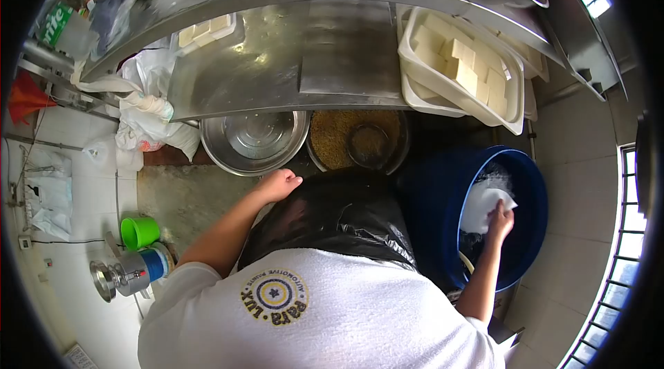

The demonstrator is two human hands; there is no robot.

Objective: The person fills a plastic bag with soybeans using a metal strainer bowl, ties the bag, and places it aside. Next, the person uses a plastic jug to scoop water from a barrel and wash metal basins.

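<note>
My right hand (501, 222) reaches into a large blue barrel (537, 231) and grips a white, thin-looking piece (482, 208) with one pointed corner. Dark liquid with some froth shows around that piece. My left hand (279, 185) is closed beside my black apron, just below the rim of a wide metal basin (254, 142); whether anything is inside its curled fingers is hidden. Next to that basin stands another metal basin of yellowish grains (331, 139), with a smaller round bowl (369, 145) resting in it.
Above the basins runs a metal shelf (266, 58). On its right, stacked white trays (422, 75) hold several pale blocks (467, 65). White bags (149, 92) hang at the left. A green bucket (140, 232) and a metal machine (131, 272) stand at the lower left.
</note>
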